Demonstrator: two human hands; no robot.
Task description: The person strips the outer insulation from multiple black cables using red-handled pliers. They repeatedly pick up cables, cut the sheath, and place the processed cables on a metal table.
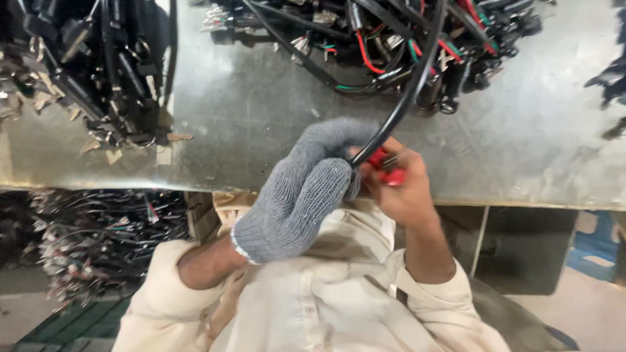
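My left hand (pixel 306 189), in a grey knitted glove, is closed around a thick black cable (pixel 407 98) just above the metal table's near edge. The cable rises from the glove and curves up toward the far pile of wires. My bare right hand (pixel 401 189) sits right beside the glove and grips a small red-handled tool (pixel 386 167) against the cable's end. The tool's tip and the cable's end are mostly hidden between the two hands.
The steel table (pixel 261 111) bears a heap of black cables with red and green wires (pixel 391 39) at the far right and a pile of black plug cords (pixel 85 72) at the far left. More bundled wires (pixel 98 234) lie below the table on the left.
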